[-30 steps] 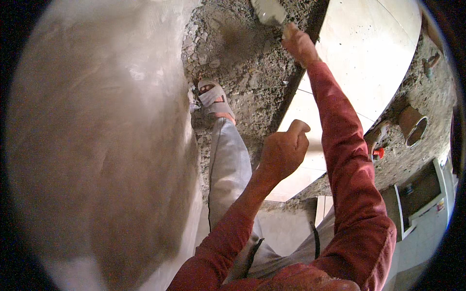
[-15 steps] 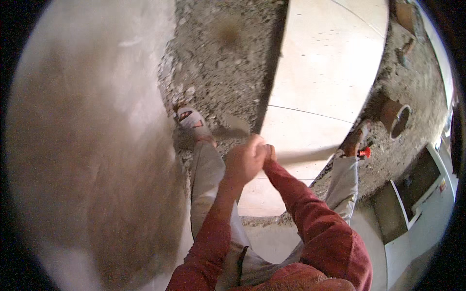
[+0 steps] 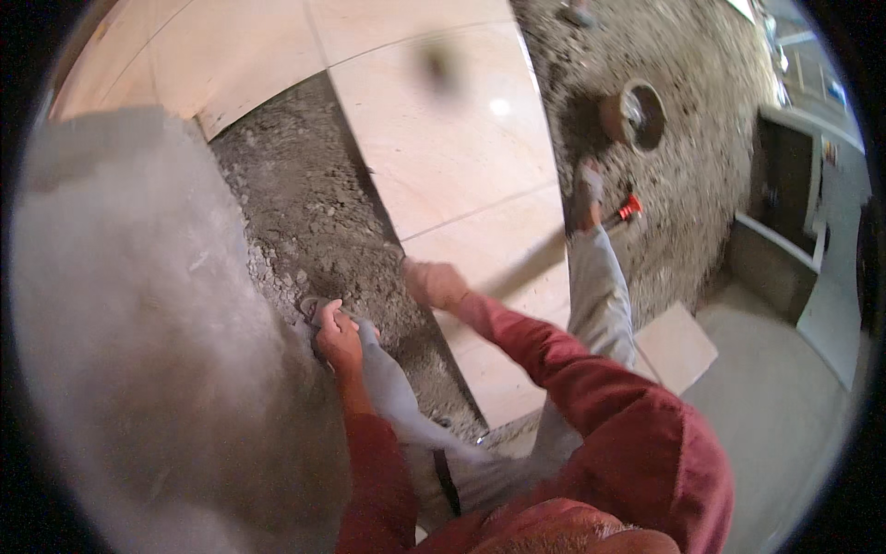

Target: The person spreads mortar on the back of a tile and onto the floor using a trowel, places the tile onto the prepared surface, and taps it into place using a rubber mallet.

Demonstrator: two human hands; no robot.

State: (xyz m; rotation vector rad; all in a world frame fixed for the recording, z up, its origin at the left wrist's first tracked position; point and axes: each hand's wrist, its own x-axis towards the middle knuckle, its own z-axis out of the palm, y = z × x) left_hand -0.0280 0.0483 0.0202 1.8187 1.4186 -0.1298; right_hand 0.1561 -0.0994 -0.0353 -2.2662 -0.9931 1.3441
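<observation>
Right hand [image 3: 434, 284]: nearer, at left edge of tile strip [image 3: 461, 152]; from here, blur hides its grip | Tile strip: long axis forward-left | Left hand [image 3: 340, 343]: fingers loose, across gravel [image 3: 318, 198]

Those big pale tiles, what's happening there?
A person in a red top has their right hand over the edge of the pale tiles; it's too blurred to tell what it holds. The left hand is by the left leg. Rough dirt lies along one side of the tiles, a bucket beyond the other.
</observation>
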